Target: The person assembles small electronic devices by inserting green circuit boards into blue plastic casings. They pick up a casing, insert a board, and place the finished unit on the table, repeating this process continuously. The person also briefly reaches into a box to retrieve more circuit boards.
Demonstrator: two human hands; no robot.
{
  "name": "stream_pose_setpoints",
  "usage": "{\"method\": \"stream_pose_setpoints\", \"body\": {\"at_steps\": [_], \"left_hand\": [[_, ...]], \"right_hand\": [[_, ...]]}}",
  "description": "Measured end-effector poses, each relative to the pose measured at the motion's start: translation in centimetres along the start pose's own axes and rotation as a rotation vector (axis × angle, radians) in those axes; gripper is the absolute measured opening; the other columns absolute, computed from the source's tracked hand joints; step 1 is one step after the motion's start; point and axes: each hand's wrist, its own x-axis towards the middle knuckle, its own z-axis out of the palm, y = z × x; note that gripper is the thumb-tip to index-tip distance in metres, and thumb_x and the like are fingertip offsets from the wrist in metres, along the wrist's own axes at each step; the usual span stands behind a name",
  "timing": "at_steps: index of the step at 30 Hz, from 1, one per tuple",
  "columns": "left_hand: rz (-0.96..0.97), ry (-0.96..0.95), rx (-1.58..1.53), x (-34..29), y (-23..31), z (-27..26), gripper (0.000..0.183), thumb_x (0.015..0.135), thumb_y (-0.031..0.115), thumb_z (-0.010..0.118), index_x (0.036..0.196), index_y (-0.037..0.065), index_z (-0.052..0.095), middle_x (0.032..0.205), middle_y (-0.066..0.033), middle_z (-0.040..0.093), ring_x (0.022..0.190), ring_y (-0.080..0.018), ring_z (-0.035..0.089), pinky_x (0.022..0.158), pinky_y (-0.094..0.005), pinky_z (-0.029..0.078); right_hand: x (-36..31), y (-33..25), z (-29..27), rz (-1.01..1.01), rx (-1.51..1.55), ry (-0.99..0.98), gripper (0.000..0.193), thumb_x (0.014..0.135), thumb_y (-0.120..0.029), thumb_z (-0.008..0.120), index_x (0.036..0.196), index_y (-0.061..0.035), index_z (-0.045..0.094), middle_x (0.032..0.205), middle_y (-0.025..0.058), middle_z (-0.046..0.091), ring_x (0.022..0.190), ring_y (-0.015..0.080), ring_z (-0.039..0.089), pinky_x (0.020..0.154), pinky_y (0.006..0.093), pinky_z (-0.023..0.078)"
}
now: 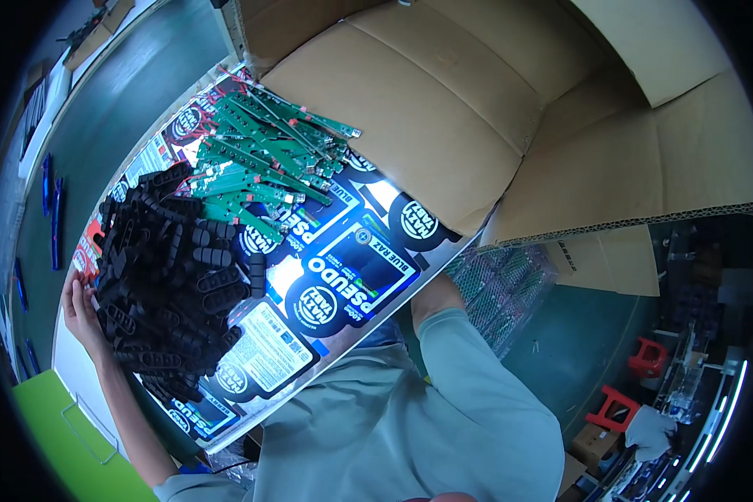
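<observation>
A heap of black plastic parts lies on a glossy printed sheet that serves as the work surface. Just beyond it is a pile of long green circuit boards. My left hand rests against the left edge of the black heap with its fingers spread, and I see nothing in it. My right arm in a pale sleeve reaches up to the sheet's near edge. Only the wrist end of my right hand shows there. Its fingers are hidden under the sheet.
A big open cardboard box with spread flaps fills the far side. A clear bag of more green boards sits below the sheet's edge. A green bin is at lower left. Red stools stand on the floor at right.
</observation>
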Motion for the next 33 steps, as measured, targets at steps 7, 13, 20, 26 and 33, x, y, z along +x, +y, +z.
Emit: {"method": "stream_pose_setpoints", "body": {"at_steps": [7,13,20,26,33], "left_hand": [[0.016,-0.008,-0.002,0.4,-0.3,0.0,0.035,0.106,0.016,0.055,0.133,-0.005,0.059,0.128,-0.0128,0.065,0.112,-0.0149,0.065,0.087,-0.0219,0.051],[0.014,-0.010,0.033,1.0,-1.0,-0.6,0.035,0.106,0.016,0.056,0.133,-0.006,0.059,0.127,-0.0128,0.066,0.113,-0.0160,0.066,0.086,-0.0214,0.051],[0.033,0.006,0.040,0.6,-0.5,-0.3,0.034,0.105,0.016,0.057,0.130,-0.006,0.061,0.124,-0.0124,0.067,0.108,-0.0146,0.066,0.084,-0.0222,0.051],[0.064,0.040,0.080,-1.2,0.8,1.3,0.030,0.102,0.017,0.063,0.123,-0.004,0.065,0.115,-0.0097,0.068,0.095,-0.0116,0.065,0.082,-0.0247,0.050],[0.082,0.094,0.044,-4.0,5.7,5.9,0.017,0.097,0.011,0.066,0.108,-0.002,0.071,0.098,-0.0036,0.068,0.079,-0.0077,0.059,0.074,-0.0224,0.047]], "right_hand": [[-0.5,-0.5,0.2,0.012,0.032,-0.002,0.058,0.084,-0.018,0.079,0.135,-0.0029,0.055,0.120,0.0181,0.069,0.102,0.0342,0.070,0.088,0.0439,0.058],[-0.8,-0.8,0.6,0.006,0.060,-0.012,0.057,0.085,-0.018,0.078,0.136,-0.0037,0.056,0.118,0.0168,0.070,0.099,0.0333,0.071,0.086,0.0439,0.058],[-1.1,-0.6,0.7,-0.021,0.113,-0.034,0.056,0.086,-0.019,0.078,0.136,-0.0046,0.056,0.117,0.0152,0.071,0.096,0.0323,0.072,0.084,0.0440,0.059],[-1.2,0.3,0.2,-0.118,0.268,-0.119,0.055,0.087,-0.020,0.077,0.136,-0.0054,0.056,0.115,0.0138,0.072,0.094,0.0315,0.072,0.082,0.0440,0.060],[-2.8,3.2,-7.3,-0.112,0.754,-0.327,0.077,0.086,-0.002,0.075,0.152,-0.0076,0.034,0.120,0.0070,0.062,0.081,0.0153,0.062,0.062,0.0281,0.053]]}}
